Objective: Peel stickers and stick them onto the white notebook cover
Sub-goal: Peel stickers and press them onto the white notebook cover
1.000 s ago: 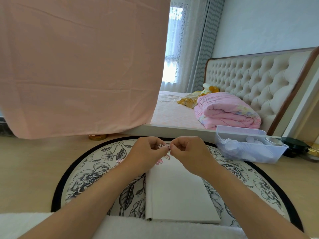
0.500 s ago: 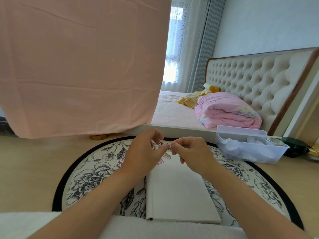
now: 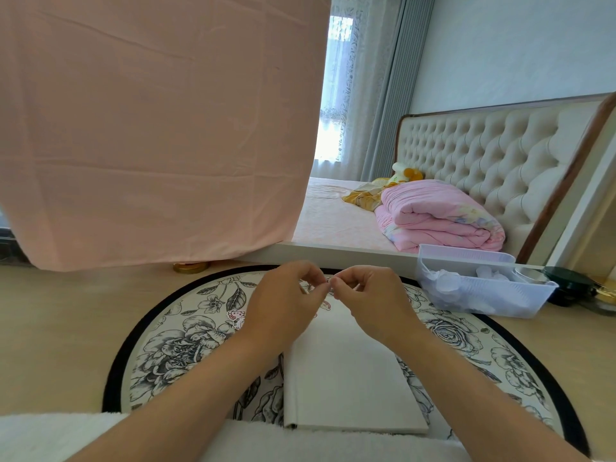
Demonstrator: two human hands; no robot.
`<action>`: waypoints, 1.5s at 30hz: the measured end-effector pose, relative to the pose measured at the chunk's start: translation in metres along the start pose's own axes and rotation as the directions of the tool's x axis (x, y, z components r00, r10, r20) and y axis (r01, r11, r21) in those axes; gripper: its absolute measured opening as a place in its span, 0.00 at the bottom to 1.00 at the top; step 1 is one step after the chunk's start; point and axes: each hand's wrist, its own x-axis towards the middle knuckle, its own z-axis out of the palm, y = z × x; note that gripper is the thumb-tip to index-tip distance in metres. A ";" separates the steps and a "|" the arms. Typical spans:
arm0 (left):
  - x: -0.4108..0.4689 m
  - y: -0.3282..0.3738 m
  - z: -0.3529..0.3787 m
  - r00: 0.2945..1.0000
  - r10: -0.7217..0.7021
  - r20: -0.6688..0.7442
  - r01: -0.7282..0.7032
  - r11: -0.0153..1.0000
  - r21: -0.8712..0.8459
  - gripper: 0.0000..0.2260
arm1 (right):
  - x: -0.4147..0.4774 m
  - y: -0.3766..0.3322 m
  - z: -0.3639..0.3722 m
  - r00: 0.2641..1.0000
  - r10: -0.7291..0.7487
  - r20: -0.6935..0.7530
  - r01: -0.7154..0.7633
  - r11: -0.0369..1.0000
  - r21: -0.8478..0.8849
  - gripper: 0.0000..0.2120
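peel step | left hand (image 3: pixel 286 303) fingers loosened 0.5 s ago, now pinching again; right hand (image 3: pixel 370 295) grip pinches too | both on small pale paper sticker (image 3: pixel 330 285), above 12 o'clock edge of white rectangular notebook (image 3: pixel 346 375) on round black-rimmed floral mat (image 3: pixel 180 355) | judged: re-gripped to peel, not yet stuck

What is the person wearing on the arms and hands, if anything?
Nothing shows. The left hand and the right hand are bare: no gloves, rings or watch. The left forearm and the right forearm are bare too, with no sleeve in view.
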 end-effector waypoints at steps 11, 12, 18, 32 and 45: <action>0.005 -0.007 0.004 0.993 -0.092 0.078 0.109 0.965 -0.240 0.05 | 0.000 0.001 0.001 0.998 -0.068 -0.009 0.067 0.993 -0.101 0.07; 0.005 -0.008 0.004 0.992 -0.096 0.083 0.114 0.963 -0.243 0.06 | -0.001 0.001 0.001 0.997 -0.073 -0.008 0.072 0.992 -0.103 0.07; 0.006 -0.009 0.005 0.985 -0.074 0.153 0.109 0.967 -0.231 0.06 | 0.000 0.001 0.001 0.999 -0.029 0.038 0.029 1.000 -0.011 0.08; 0.005 -0.007 0.003 0.995 0.005 0.103 0.024 0.961 -0.276 0.03 | 0.005 -0.002 -0.012 0.981 0.109 0.160 -0.159 0.925 0.344 0.04; 0.027 0.028 0.021 0.977 -0.120 0.179 0.177 0.919 -0.352 0.05 | 0.021 0.009 -0.046 0.982 0.102 0.157 -0.151 0.930 0.335 0.06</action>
